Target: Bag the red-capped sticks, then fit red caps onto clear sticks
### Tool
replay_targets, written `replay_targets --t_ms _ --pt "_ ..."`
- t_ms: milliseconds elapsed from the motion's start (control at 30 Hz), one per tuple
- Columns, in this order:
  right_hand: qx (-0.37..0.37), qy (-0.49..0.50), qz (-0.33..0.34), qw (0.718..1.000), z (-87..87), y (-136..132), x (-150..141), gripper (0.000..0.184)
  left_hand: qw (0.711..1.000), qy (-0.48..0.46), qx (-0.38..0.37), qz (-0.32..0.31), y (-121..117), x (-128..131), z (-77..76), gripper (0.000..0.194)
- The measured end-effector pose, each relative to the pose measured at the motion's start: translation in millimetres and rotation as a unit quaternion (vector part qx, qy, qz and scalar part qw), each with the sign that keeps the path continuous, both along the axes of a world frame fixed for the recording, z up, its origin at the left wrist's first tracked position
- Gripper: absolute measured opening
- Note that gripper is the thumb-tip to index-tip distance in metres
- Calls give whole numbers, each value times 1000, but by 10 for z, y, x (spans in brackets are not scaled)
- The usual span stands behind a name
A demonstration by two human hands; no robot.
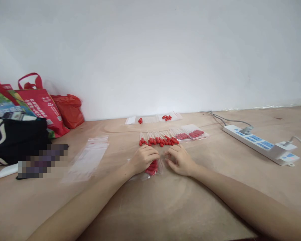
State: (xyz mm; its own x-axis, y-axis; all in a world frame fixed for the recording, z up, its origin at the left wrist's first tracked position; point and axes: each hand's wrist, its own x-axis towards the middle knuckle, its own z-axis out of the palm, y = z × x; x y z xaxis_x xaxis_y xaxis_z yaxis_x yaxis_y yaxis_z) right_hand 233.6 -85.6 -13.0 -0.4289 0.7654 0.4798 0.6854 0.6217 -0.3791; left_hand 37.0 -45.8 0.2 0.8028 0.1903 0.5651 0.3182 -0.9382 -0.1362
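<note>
A clear zip bag [160, 166] with red-tipped white sticks [152, 168] in it lies on the table in front of me. My left hand [144, 157] is closed over it from the left, with the fingers curled down and covering much of it. At the bag's right edge is my right hand [178, 159], its fingers curled in; whatever is between its fingertips is too small to make out. Just beyond both hands, loose red-tipped sticks [162, 140] lie in a row with their red ends toward me.
Filled clear bags [197, 133] lie behind to the right, more sticks [167, 117] near the wall. Flat clear bags [90, 157] are at left, beside a black bag [20, 137] and red bags [67, 110]. A white power strip [258, 144] with cables stands right.
</note>
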Motion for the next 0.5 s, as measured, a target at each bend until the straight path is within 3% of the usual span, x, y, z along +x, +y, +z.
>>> replay_targets --t_ms 67,167,333,500 --pt "86 -29 56 994 -23 13 34 20 1000 -3 -26 6 9 -7 -16 25" --pt "160 -63 100 980 -61 29 31 18 998 -1 -61 11 9 -8 -27 25" --pt "251 -74 83 962 -85 66 -34 9 997 -9 -82 0 -13 13 -35 25" --pt "386 -103 83 913 -47 104 -52 19 997 -13 -74 -8 8 8 -38 29"
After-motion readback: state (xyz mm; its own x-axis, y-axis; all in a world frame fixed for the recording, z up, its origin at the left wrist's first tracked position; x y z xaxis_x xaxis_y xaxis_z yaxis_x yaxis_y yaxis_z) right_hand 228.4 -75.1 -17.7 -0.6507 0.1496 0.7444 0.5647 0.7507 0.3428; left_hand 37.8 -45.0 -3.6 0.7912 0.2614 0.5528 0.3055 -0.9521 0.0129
